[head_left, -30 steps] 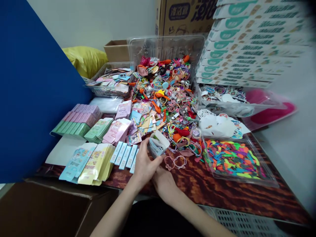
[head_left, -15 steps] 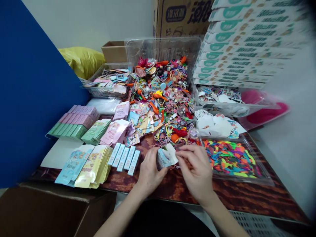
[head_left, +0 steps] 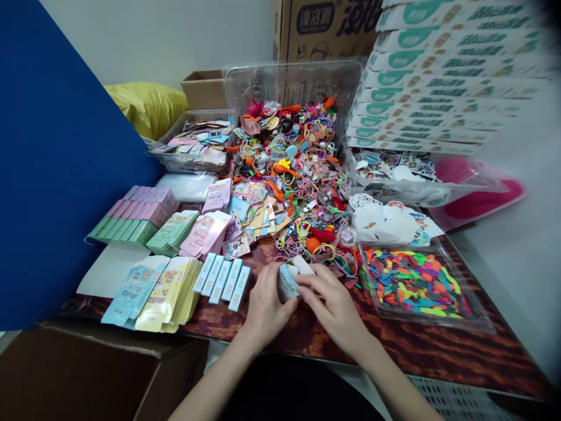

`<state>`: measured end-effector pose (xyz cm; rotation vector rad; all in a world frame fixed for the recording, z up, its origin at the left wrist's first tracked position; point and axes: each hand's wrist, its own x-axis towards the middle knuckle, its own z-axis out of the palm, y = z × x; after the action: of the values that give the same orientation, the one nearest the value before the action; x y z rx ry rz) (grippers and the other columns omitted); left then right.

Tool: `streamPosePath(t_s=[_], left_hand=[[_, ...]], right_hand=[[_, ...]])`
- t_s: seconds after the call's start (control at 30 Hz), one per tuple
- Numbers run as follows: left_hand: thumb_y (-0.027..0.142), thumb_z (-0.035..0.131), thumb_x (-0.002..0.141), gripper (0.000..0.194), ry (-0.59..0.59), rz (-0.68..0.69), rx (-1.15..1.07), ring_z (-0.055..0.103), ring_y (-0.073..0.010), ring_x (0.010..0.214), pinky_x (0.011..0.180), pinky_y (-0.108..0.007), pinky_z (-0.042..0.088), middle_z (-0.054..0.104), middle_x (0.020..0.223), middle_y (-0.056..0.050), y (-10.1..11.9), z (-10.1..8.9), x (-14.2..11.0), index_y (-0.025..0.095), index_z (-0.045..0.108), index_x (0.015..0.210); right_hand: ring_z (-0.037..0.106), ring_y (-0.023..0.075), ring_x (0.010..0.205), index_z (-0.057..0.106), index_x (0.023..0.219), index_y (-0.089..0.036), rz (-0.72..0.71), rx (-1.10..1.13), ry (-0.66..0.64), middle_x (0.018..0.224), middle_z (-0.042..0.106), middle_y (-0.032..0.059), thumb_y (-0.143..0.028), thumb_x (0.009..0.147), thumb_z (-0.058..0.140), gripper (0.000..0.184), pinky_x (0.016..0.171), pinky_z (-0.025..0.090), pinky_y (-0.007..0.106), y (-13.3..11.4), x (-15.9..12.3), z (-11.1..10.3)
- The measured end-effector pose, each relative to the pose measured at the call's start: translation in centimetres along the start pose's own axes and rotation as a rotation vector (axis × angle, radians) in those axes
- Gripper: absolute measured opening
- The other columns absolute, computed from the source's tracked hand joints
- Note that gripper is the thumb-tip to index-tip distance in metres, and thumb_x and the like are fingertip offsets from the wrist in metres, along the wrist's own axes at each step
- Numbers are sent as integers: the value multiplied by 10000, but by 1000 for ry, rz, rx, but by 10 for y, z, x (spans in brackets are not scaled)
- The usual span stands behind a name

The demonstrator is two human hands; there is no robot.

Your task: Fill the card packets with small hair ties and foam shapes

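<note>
1. Item in hand: a small pale-blue and white paper carton (head_left: 287,283), held low over the counter (head_left: 442,356), just right of the frame's lower centre. A white part stands up at its far end. Its printing is too small to read.
2. Grip: the left hand (head_left: 267,307) and right hand (head_left: 331,304) both touch the carton. The right fingers (head_left: 313,282) lie narrowly against it from the right, and the left fingers (head_left: 272,276) hold it from the left.
3. Nearest items: a row of flat blue cartons (head_left: 221,282) lies just left of the left hand. Yellow flat cartons (head_left: 169,295) and pale-blue flat cartons (head_left: 135,291) lie beyond it, all with cartoon-style printing. Their small text cannot be read.
4. Edges and room: wood-grain counter top shows in front of both hands and to the right, up to a clear tray of colored rubbery strips (head_left: 480,320). The near edge runs just below the hands.
5. Center: a loose heap of rubber bands, cards and small colored pieces (head_left: 289,166) lies just beyond the hands, in front of a clear plastic bin (head_left: 289,76).
6. Upper frame: a cardboard box (head_left: 324,29) bears large Chinese characters, not reliably legible. Stacked white flat cartons (head_left: 442,76) at upper right show green ovals, with the text blurred.
</note>
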<state>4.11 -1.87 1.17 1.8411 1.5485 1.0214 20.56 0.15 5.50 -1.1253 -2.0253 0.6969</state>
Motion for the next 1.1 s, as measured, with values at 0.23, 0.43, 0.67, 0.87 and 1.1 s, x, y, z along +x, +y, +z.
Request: streamPosePath(t_s=[0.23,0.43,0.67,0.87,1.1], left_hand=[[138,652,764,572,12,8,-10,551,-266,1163,998,-434,471,575,1227,-101,5,0,5,203,422,1283],[210,710,774,571,23,-32,-53,568,-271,1155,994,-435,470,586,1227,-103,5,-1,4,205,444,1280],[372,721,828,521,-1,-144,-241,626,-264,1081,917,-395,507,634,1191,-97,8,-5,2,207,496,1269],[299,635,899,595,5,-87,-406,596,-254,1185,963,-383,510,524,1421,-107,9,-3,-4,270,393,1442],[275,689,847,374,-241,-278,-704,680,-192,893,777,-295,561,693,1059,-58,9,-14,-1,205,581,1198]], right_hand=[[615,240,941,684,1073,-206,-16,-124,48,987,637,90,-234,979,507,203,813,512,360,2,7,4],[625,240,1045,625,1259,-233,-33,-91,67,1150,646,98,-231,969,533,304,896,507,359,3,0,4],[665,205,995,611,1210,-248,251,280,252,1111,681,66,-282,944,579,270,834,550,305,10,-8,15],[668,215,982,674,1110,-236,330,444,304,1093,702,64,-348,911,621,234,860,546,330,11,-4,4],[627,172,698,669,789,-200,355,460,192,757,660,22,-387,877,656,207,633,516,262,12,-10,-7]])
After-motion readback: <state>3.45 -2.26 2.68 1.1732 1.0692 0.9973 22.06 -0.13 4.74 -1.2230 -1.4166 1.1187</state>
